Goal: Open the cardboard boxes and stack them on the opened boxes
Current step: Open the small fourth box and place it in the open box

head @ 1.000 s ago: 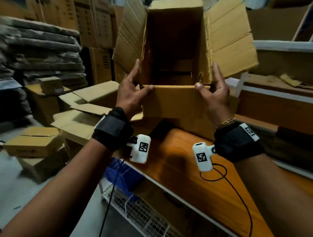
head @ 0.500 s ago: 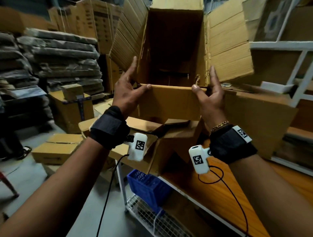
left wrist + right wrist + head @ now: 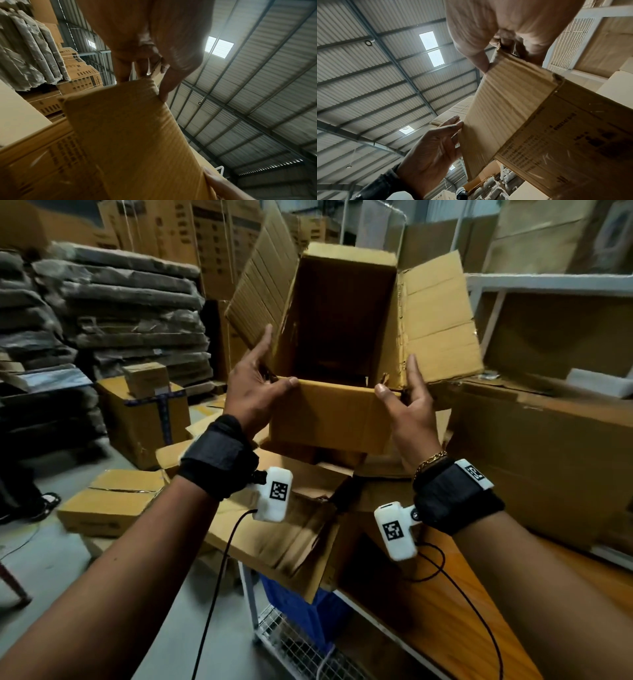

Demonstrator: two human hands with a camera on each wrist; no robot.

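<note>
An open cardboard box (image 3: 329,419) with its flaps spread hangs in the air, mouth tilted toward me and inside empty. My left hand (image 3: 253,385) pinches its near left corner, thumb on the front fold and fingers straight along the side. At the near right corner my right hand (image 3: 407,402) holds it the same way. Below it lies a pile of opened boxes (image 3: 284,529) at the table's left end. The left wrist view shows my left hand (image 3: 150,67) clamped on the box flap (image 3: 128,135). The right wrist view shows my right hand (image 3: 496,54) on the box (image 3: 513,105).
An orange table (image 3: 445,611) runs to the lower right, with a long carton (image 3: 534,460) on it. A blue crate (image 3: 301,607) and wire rack (image 3: 291,642) sit under it. Taped boxes (image 3: 109,501) lie on the floor at left, before grey wrapped bundles (image 3: 130,313).
The box has travelled left from over the table to above the pile of opened boxes, and the view has swung left with it. Both hands keep their hold.
</note>
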